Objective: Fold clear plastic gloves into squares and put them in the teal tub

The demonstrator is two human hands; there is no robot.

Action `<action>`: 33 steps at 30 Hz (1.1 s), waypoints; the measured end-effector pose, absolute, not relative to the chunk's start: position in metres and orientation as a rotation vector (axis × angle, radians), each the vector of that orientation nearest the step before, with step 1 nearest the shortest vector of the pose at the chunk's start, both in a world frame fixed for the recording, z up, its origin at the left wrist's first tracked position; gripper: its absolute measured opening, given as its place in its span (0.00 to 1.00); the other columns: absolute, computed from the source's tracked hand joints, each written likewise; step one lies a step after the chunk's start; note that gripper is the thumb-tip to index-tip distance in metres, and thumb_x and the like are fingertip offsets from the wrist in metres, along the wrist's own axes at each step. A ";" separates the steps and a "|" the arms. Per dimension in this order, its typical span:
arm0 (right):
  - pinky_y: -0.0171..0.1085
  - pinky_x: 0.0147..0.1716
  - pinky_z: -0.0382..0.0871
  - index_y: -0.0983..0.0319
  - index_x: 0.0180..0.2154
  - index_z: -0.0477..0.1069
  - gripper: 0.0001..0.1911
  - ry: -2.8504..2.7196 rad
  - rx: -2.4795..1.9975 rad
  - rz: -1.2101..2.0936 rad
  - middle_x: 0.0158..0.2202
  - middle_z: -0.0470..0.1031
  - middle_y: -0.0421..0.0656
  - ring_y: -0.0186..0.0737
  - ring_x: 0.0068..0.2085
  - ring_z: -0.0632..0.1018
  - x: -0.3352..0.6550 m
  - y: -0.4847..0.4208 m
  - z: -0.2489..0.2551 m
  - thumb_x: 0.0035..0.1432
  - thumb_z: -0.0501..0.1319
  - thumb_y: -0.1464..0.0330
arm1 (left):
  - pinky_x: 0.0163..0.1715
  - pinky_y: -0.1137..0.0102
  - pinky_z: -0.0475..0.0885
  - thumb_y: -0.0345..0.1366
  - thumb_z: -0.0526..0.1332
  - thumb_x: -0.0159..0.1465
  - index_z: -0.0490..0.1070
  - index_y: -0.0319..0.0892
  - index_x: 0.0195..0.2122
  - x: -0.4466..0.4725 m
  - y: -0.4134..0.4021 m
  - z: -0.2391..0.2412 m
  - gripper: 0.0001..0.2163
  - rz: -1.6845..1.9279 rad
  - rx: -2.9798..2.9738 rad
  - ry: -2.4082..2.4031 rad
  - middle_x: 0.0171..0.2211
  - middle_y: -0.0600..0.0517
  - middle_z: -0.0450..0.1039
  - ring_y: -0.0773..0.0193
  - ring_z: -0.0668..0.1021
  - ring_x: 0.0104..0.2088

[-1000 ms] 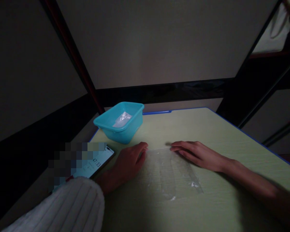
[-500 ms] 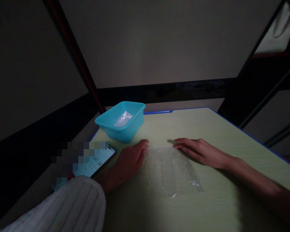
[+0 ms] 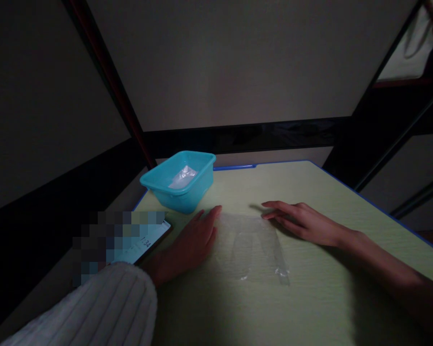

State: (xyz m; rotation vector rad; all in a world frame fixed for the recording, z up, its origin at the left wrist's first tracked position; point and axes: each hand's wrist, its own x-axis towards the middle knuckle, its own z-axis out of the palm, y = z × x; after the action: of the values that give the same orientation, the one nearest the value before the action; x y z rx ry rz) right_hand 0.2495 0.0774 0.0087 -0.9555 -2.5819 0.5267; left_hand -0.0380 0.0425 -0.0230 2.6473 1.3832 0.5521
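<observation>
A clear plastic bag [image 3: 254,247] lies flat on the pale wood-look table [image 3: 292,185] between my hands. My left hand [image 3: 197,238] rests at the bag's left edge, its thumb and fingers apart and stretched forward. Over by the far right corner of the bag is my right hand [image 3: 299,220], its fingers extended and spread, with the lower fingertips at or just above the film; contact is hard to make out. Neither hand grips anything.
A turquoise plastic basin [image 3: 198,190] with crumpled clear plastic [image 3: 184,176] inside stands at the table's far left. A lit phone [image 3: 147,240], partly blurred out, lies beside my left forearm. Blue edging [image 3: 234,167] runs along the table's rim.
The bag has shifted a little left and away from me, and its near end has swung left. My right fingers have opened and lifted slightly from its edge; my left fingers have spread.
</observation>
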 end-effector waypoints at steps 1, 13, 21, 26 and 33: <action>0.39 0.34 0.70 0.62 0.55 0.56 0.19 -2.592 -0.953 0.522 0.43 0.77 0.45 0.40 0.36 0.79 0.250 0.077 0.009 0.62 0.47 0.69 | 0.56 0.54 0.60 0.30 0.45 0.64 0.52 0.33 0.57 -0.038 0.042 -0.023 0.20 0.521 2.650 1.378 0.57 0.36 0.61 0.54 0.65 0.58; 0.37 0.30 0.69 0.66 0.53 0.60 0.19 -2.632 -0.936 0.406 0.36 0.79 0.46 0.39 0.32 0.79 0.254 0.076 0.013 0.62 0.46 0.68 | 0.48 0.63 0.69 0.30 0.46 0.64 0.58 0.39 0.52 -0.024 0.025 -0.003 0.15 0.882 2.475 1.240 0.49 0.44 0.71 0.60 0.74 0.48; 0.36 0.23 0.64 0.66 0.42 0.70 0.17 -2.693 -0.813 0.205 0.26 0.76 0.45 0.37 0.24 0.74 0.251 0.068 0.017 0.62 0.46 0.67 | 0.51 0.62 0.67 0.31 0.47 0.64 0.59 0.39 0.52 -0.025 0.027 -0.001 0.15 0.762 2.587 1.206 0.51 0.44 0.69 0.58 0.72 0.51; 0.35 0.24 0.64 0.63 0.33 0.71 0.13 -2.683 -0.763 0.425 0.24 0.74 0.43 0.35 0.24 0.73 0.247 0.063 0.020 0.58 0.49 0.71 | 0.54 0.56 0.62 0.32 0.48 0.65 0.54 0.40 0.56 -0.027 0.031 -0.003 0.17 0.651 2.587 1.210 0.49 0.44 0.70 0.58 0.74 0.48; 0.32 0.20 0.64 0.65 0.29 0.71 0.10 -2.620 -0.614 0.839 0.22 0.74 0.43 0.33 0.23 0.73 0.228 0.042 0.017 0.55 0.51 0.74 | 0.60 0.50 0.47 0.34 0.51 0.64 0.45 0.37 0.61 -0.027 0.031 -0.005 0.24 0.423 2.641 1.140 0.61 0.38 0.55 0.53 0.59 0.61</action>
State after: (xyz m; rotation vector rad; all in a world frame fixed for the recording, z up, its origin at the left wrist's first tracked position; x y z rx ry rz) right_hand 0.2279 0.0417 0.0175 -0.6136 -2.6197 0.8395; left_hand -0.0274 0.0308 -0.0051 2.6413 1.1402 0.4233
